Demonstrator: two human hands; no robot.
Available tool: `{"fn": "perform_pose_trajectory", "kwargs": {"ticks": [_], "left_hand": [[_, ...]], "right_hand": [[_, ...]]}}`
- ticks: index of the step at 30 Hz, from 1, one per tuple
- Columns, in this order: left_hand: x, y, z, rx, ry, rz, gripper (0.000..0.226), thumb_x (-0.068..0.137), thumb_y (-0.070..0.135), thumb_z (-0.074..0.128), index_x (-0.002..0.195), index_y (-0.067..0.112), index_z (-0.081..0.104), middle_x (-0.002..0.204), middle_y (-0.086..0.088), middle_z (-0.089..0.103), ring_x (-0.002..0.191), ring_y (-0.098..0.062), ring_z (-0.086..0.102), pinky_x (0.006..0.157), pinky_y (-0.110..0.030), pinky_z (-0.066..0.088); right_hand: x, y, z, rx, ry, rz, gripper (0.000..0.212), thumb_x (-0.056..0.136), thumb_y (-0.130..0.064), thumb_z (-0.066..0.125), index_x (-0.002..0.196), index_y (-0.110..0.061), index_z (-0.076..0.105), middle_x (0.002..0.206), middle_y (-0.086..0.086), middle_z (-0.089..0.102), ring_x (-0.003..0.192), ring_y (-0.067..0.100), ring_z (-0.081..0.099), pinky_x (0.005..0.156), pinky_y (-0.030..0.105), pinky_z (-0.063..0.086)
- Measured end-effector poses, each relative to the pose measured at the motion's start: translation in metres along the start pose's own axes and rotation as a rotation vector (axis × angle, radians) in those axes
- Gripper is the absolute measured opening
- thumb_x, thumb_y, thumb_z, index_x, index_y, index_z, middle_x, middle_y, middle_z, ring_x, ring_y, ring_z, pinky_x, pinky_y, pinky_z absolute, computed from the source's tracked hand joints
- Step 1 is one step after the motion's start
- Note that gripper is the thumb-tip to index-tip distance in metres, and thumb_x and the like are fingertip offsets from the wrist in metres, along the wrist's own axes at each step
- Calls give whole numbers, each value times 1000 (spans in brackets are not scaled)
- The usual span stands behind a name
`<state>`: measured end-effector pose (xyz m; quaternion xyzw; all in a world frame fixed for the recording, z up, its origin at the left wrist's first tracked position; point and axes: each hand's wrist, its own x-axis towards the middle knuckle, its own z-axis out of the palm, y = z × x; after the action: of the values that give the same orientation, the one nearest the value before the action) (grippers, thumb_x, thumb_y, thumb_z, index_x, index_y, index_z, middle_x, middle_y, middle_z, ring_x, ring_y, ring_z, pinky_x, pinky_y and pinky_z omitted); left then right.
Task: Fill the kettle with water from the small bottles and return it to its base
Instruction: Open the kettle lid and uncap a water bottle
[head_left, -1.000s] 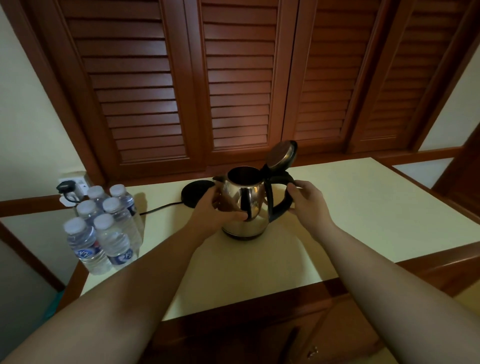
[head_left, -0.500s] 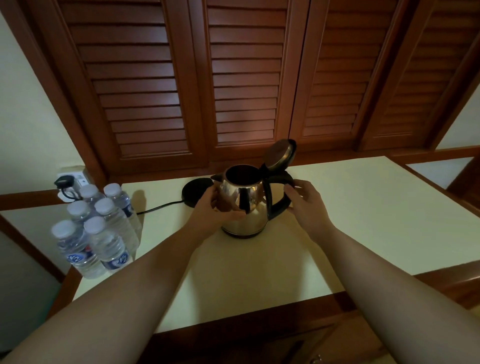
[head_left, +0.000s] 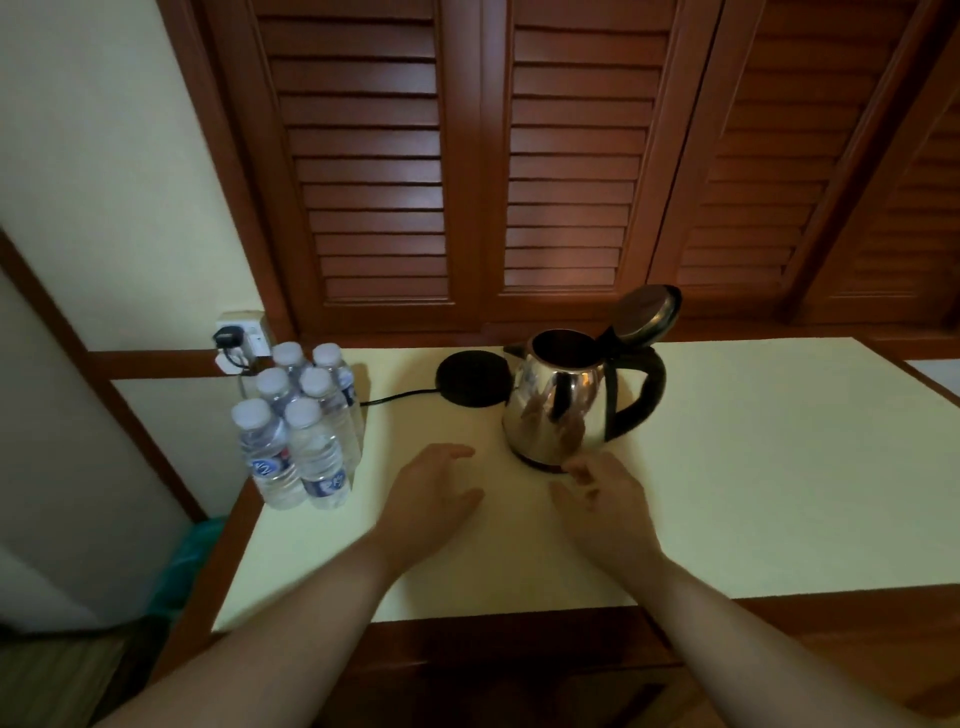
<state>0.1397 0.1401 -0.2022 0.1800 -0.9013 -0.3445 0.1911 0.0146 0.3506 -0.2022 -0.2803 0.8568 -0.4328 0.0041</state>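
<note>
Barely started: kettle (head_left: 563, 402) sits lid-up off its base (head_left: 474, 378), bottles (head_left: 298, 426) untouched, left hand (head_left: 428, 501) and right hand (head_left: 608, 506) both loose, holding nothing.

Looks like a hotel or guest room to me: louvred wooden shutters (head_left: 566, 156), small water bottles (head_left: 304, 426), kettle (head_left: 566, 405) on a pale worktop (head_left: 753, 467), wall socket (head_left: 241, 338).

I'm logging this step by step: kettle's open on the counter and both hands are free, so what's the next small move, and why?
Probably the left hand should reach left for the nearest bottle. The kettle stands off its base with its lid up, ready to fill; the bottles are all capped, and neither hand holds anything.
</note>
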Motion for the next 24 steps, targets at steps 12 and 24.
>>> {"fn": "perform_pose_trajectory", "kwargs": {"ticks": [12, 24], "left_hand": [[-104, -73, -82, 261, -168, 71, 50, 96, 47, 64, 143, 31, 61, 147, 27, 44, 139, 11, 32, 115, -3, 16], [-109, -75, -85, 244, -192, 30, 54, 97, 49, 60, 147, 30, 55, 158, 17, 44, 147, 0, 33, 124, -25, 25]], "right_hand": [[18, -162, 93, 60, -244, -436, 42, 95, -46, 68, 132, -27, 62, 97, -15, 57, 79, 4, 57, 72, 29, 52], [44, -228, 105, -246, -406, -465, 29, 100, -47, 58, 101, -20, 50, 94, -5, 54, 85, 20, 52, 66, 37, 39]]}}
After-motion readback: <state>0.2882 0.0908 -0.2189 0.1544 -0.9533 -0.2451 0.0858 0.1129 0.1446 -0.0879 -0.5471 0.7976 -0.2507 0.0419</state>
